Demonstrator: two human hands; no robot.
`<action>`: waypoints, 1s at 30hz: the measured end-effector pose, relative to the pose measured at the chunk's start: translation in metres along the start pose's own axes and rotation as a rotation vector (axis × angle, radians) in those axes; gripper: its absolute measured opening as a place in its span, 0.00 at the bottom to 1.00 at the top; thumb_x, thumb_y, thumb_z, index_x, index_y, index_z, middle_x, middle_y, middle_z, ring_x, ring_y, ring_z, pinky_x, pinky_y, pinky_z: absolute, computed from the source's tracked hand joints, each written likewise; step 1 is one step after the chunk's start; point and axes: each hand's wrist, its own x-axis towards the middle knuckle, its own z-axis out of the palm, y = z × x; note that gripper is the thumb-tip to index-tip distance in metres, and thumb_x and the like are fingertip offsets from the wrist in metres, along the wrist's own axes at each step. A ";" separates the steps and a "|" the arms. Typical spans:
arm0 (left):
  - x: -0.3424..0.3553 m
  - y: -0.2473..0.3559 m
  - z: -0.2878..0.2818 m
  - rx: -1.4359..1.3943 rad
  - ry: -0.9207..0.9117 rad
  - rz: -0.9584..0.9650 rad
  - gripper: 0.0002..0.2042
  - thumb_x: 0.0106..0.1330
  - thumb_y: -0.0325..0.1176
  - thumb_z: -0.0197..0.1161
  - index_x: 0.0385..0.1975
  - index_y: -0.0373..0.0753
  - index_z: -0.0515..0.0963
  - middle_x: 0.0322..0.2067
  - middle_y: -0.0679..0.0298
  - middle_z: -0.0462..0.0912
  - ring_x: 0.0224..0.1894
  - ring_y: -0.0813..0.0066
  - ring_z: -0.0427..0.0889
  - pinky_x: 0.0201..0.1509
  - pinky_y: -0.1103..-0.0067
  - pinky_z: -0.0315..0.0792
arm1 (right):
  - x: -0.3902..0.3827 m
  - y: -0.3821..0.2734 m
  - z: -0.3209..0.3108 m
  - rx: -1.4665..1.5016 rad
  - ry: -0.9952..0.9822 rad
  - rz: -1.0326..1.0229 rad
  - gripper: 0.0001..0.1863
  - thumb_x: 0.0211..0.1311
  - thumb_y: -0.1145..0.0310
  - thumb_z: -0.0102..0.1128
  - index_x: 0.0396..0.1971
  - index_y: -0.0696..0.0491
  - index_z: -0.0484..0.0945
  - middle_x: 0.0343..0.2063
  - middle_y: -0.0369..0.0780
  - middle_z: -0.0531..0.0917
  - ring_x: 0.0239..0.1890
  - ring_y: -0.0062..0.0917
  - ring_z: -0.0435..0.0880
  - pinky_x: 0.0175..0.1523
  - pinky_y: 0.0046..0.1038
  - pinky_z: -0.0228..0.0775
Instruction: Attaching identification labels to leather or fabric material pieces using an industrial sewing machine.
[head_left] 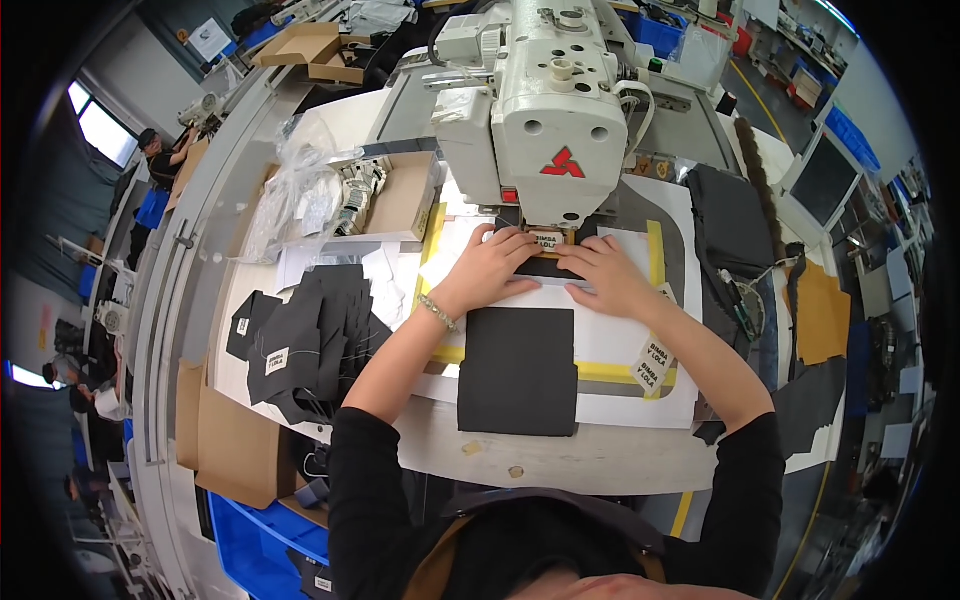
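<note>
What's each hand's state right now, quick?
Left hand: open, fingertips beside the white printed label.
Right hand: open, fingertips at the label's right side.

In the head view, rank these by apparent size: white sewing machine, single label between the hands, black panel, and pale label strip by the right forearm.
Largest to smallest:
1. White sewing machine
2. Black panel
3. Pale label strip
4. Single label, partly covered

The machine (556,118) was off-white, its emblem (563,163) red; the dark panel (517,372) was black, the tape (606,373) yellow, the label (546,240) cream with black lettering, its partly hidden frame (570,238) seemingly brown.
</note>
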 end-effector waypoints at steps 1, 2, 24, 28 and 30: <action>0.003 -0.002 -0.001 -0.019 -0.033 0.004 0.27 0.59 0.53 0.65 0.54 0.45 0.75 0.56 0.67 0.76 0.61 0.68 0.71 0.67 0.62 0.54 | 0.000 0.001 0.000 0.000 0.002 -0.001 0.17 0.56 0.62 0.63 0.45 0.52 0.78 0.55 0.36 0.77 0.53 0.32 0.72 0.60 0.37 0.59; 0.006 -0.004 -0.002 -0.039 -0.066 0.008 0.26 0.59 0.53 0.65 0.54 0.46 0.76 0.56 0.69 0.77 0.60 0.68 0.71 0.67 0.62 0.53 | 0.000 0.001 0.000 0.000 0.001 0.002 0.17 0.56 0.62 0.63 0.45 0.52 0.78 0.55 0.36 0.77 0.53 0.32 0.72 0.60 0.37 0.59; 0.017 -0.003 0.014 -0.034 0.077 0.048 0.12 0.63 0.37 0.62 0.46 0.49 0.80 0.48 0.74 0.81 0.50 0.74 0.75 0.55 0.69 0.59 | 0.002 0.000 0.002 -0.033 0.022 0.026 0.19 0.54 0.59 0.64 0.43 0.51 0.73 0.54 0.37 0.78 0.51 0.32 0.72 0.56 0.35 0.59; 0.019 0.004 0.014 0.044 0.054 -0.001 0.13 0.64 0.34 0.62 0.49 0.50 0.79 0.50 0.74 0.80 0.49 0.75 0.76 0.57 0.68 0.59 | 0.001 -0.001 0.002 -0.073 0.048 0.009 0.19 0.55 0.59 0.64 0.43 0.51 0.73 0.53 0.37 0.78 0.51 0.32 0.72 0.56 0.35 0.60; 0.019 0.006 0.014 0.080 0.047 -0.001 0.13 0.64 0.34 0.61 0.49 0.50 0.79 0.50 0.74 0.81 0.49 0.76 0.76 0.57 0.68 0.59 | 0.001 -0.002 0.001 -0.067 0.024 0.022 0.19 0.55 0.59 0.64 0.43 0.51 0.73 0.53 0.37 0.78 0.51 0.32 0.72 0.56 0.35 0.60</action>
